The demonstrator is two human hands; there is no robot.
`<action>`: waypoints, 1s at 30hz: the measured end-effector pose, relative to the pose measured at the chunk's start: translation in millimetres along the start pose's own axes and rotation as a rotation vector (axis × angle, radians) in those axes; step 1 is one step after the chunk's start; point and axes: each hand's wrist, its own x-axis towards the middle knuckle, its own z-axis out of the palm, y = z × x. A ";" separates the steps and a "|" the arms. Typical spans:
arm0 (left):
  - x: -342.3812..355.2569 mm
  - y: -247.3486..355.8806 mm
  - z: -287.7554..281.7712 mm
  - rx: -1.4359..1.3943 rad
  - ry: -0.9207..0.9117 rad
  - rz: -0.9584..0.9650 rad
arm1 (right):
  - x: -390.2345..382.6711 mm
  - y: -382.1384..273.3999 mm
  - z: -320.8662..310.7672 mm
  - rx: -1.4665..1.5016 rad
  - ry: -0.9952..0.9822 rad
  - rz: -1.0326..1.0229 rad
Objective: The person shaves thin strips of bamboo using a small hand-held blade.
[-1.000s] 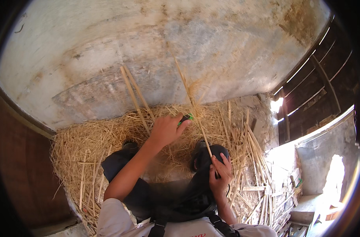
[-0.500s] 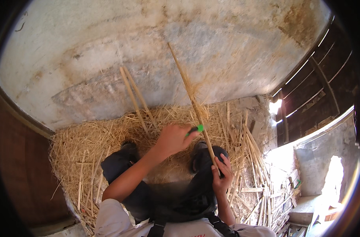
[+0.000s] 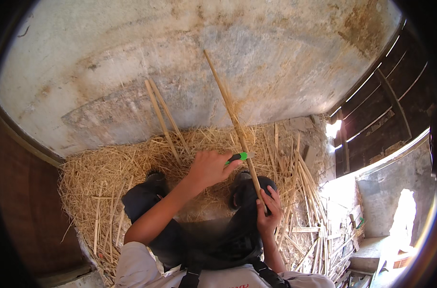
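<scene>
A long bamboo strip (image 3: 239,132) slants from over my right thigh up to the wall. Curled fibre shavings (image 3: 235,106) cling to it about a third of the way down from its far end. My right hand (image 3: 269,211) grips its near end, fingers and thumb wrapped round it. In my left hand (image 3: 209,169) is a utility knife (image 3: 237,157) with a green and black handle. Its blade reaches the strip just beyond my right hand; whether the edge cuts in cannot be made out.
Two pale bamboo strips (image 3: 162,119) lean on the stained wall (image 3: 132,57). Straw-like shavings (image 3: 89,177) cover the floor around my feet. More strips (image 3: 314,211) lie heaped at the right, near a bright opening. A brown panel (image 3: 26,201) stands at the left.
The knife has shifted slightly and its blade now shows against the strip. The strip's far end sits a touch higher; my right hand keeps its hold.
</scene>
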 end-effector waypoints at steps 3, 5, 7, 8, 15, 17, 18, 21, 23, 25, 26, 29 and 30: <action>-2.8 1.3 3.8 -0.002 0.120 0.014 | 0.1 1.1 -0.3 -0.001 0.001 -0.003; -1.2 -2.7 8.9 0.024 0.142 0.032 | 0.9 0.9 -0.7 -0.005 -0.010 -0.010; 5.8 -9.6 5.8 0.047 0.141 -0.014 | 2.3 -2.6 -2.2 -0.013 -0.025 -0.012; 15.5 -19.0 -1.6 0.056 0.131 -0.068 | 1.4 -3.9 -2.5 -0.019 -0.024 -0.018; 9.2 -14.5 -10.6 -0.027 0.085 -0.052 | 2.3 -6.5 1.0 -0.040 0.004 -0.062; -2.7 -0.8 -8.2 -0.077 0.066 0.049 | 1.4 -7.2 -0.4 -0.054 -0.002 -0.092; -7.3 3.3 -7.9 -0.104 0.058 0.098 | 1.3 -8.0 -2.1 -0.065 -0.010 -0.107; -15.3 2.2 -1.0 -0.107 0.092 0.069 | 0.8 -9.7 -0.1 -0.060 -0.012 -0.128; -2.7 -13.6 1.9 -0.054 0.152 -0.022 | 0.3 -10.6 0.6 -0.066 -0.007 -0.133; 7.6 -21.1 -7.0 -0.019 0.162 -0.065 | -0.1 -11.0 1.0 -0.085 0.000 -0.140; 9.2 -22.7 -10.7 -0.015 0.142 -0.062 | -2.1 -9.4 1.5 -0.074 0.000 -0.134; 5.0 -8.6 -16.2 -0.045 -0.005 -0.017 | -0.4 -3.5 1.2 -0.069 0.010 -0.137; -1.9 -3.0 -14.2 -0.056 -0.073 -0.002 | 0.3 -4.0 1.5 -0.078 0.006 -0.144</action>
